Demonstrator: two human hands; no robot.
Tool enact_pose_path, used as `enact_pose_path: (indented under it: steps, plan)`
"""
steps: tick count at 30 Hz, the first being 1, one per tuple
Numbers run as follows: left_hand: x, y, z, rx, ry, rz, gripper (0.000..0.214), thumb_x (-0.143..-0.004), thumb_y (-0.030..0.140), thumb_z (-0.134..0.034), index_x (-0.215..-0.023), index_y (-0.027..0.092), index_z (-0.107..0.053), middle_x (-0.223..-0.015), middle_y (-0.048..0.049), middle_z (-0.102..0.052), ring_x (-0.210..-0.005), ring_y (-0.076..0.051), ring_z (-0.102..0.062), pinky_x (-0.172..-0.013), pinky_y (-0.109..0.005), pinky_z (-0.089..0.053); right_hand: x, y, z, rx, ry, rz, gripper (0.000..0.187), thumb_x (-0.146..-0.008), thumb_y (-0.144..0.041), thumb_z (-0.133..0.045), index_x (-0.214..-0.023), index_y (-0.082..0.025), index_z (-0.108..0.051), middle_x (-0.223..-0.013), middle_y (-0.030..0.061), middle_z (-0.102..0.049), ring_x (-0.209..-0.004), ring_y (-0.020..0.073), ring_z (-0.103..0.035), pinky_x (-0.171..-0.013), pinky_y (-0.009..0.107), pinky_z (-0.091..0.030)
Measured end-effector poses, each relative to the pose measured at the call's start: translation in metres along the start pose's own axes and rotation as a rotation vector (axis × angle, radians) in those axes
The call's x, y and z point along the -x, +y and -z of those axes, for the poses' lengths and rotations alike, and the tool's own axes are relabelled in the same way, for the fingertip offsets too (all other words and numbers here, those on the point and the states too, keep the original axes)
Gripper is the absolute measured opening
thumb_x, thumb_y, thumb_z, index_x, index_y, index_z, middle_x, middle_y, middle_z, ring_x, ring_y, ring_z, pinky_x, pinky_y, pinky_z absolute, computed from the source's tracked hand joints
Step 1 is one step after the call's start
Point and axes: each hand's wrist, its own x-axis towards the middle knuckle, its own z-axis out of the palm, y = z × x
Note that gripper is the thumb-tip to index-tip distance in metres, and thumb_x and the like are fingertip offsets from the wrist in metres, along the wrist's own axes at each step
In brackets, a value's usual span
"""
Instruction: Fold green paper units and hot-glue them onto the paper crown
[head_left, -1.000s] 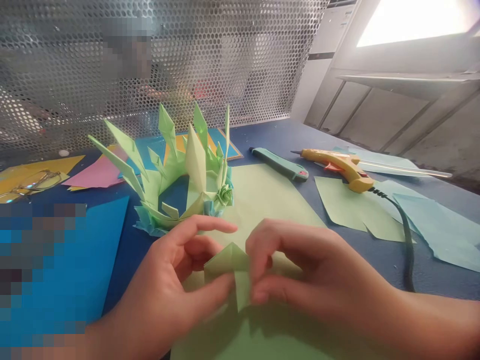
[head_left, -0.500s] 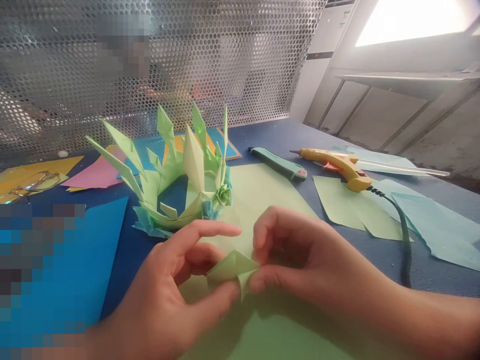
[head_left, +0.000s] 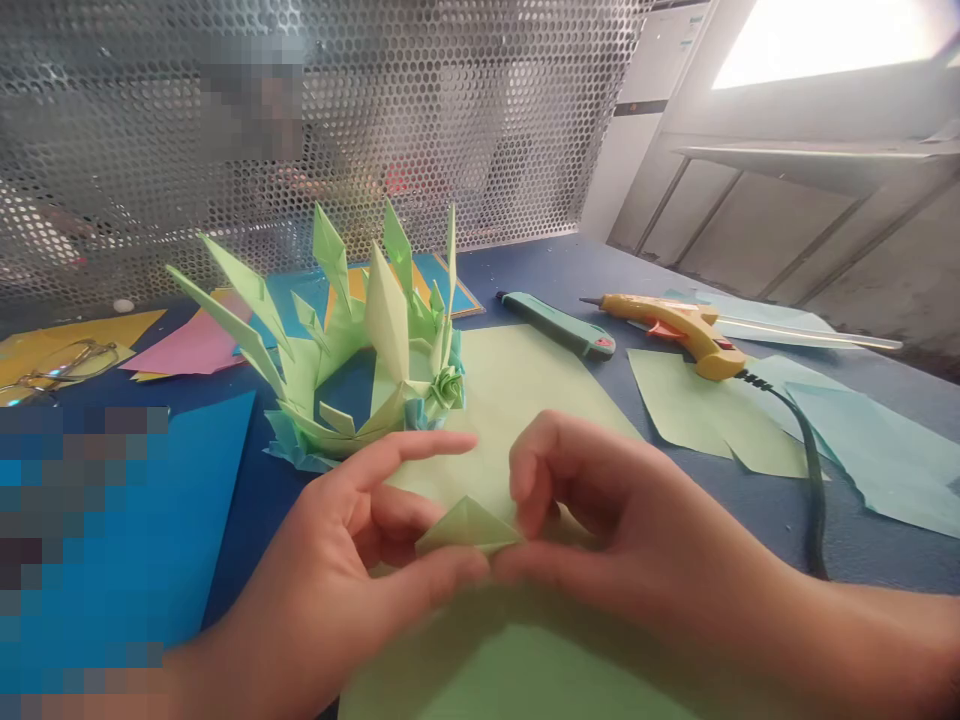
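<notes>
Both my hands meet over a large light green sheet [head_left: 517, 390] and pinch a small folded green paper piece [head_left: 466, 527] between them. My left hand [head_left: 352, 570] grips its left side with thumb and middle fingers, the index finger stretched out above. My right hand [head_left: 607, 520] pinches the right side between thumb and curled fingers. Just beyond my hands stands a spiky green paper crown [head_left: 352, 350] with a small paper rose on its front and a teal fringe at its base.
A teal utility knife [head_left: 559, 326] and a yellow glue gun [head_left: 682, 330] with a black cord [head_left: 814, 470] lie at the right. Green and teal paper scraps [head_left: 712, 410] lie there too. Blue, pink and yellow sheets and spectacles [head_left: 56, 365] are at left. A perforated metal screen stands behind.
The folded piece has been flattened lower between my fingertips; its downward tail no longer shows. My hands have stayed in place over the green sheet.
</notes>
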Motion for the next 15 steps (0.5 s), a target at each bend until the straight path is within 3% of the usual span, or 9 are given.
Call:
enact_pose_path:
  steps: [7, 12, 15]
  plan:
    - [0.0010, 0.0028, 0.0009, -0.020, -0.006, 0.052, 0.070, -0.052, -0.006, -0.090, -0.109, 0.030, -0.076, -0.055, 0.0109, -0.075, -0.055, -0.009, -0.071, -0.055, -0.009, -0.053, 0.0026, 0.0012, -0.0010, 0.124, 0.003, 0.056, 0.028, -0.073, -0.008, -0.077, -0.079, -0.022, -0.054, -0.069, -0.0075, -0.055, -0.059, 0.0072, -0.048, -0.049, 0.016, -0.038]
    - [0.0027, -0.0008, 0.0004, -0.151, 0.031, -0.053, 0.063, -0.056, 0.000, -0.090, -0.106, 0.037, -0.077, -0.053, 0.0138, -0.069, -0.049, -0.005, -0.063, -0.048, -0.006, -0.046, 0.0022, 0.0005, -0.0030, 0.028, -0.087, 0.014, 0.022, -0.079, -0.012, -0.075, -0.084, -0.021, -0.056, -0.074, -0.0060, -0.056, -0.065, 0.0081, -0.054, -0.057, 0.016, -0.045]
    - [0.0028, -0.0021, 0.0010, -0.249, 0.063, -0.115, 0.051, -0.064, 0.017, -0.089, -0.108, 0.038, -0.076, -0.056, 0.0113, -0.072, -0.056, -0.010, -0.067, -0.053, -0.010, -0.050, 0.0012, -0.0004, -0.0031, 0.028, -0.147, 0.029, 0.018, -0.082, -0.020, -0.075, -0.091, -0.020, -0.059, -0.075, -0.0034, -0.059, -0.068, 0.0110, -0.058, -0.061, 0.020, -0.048]
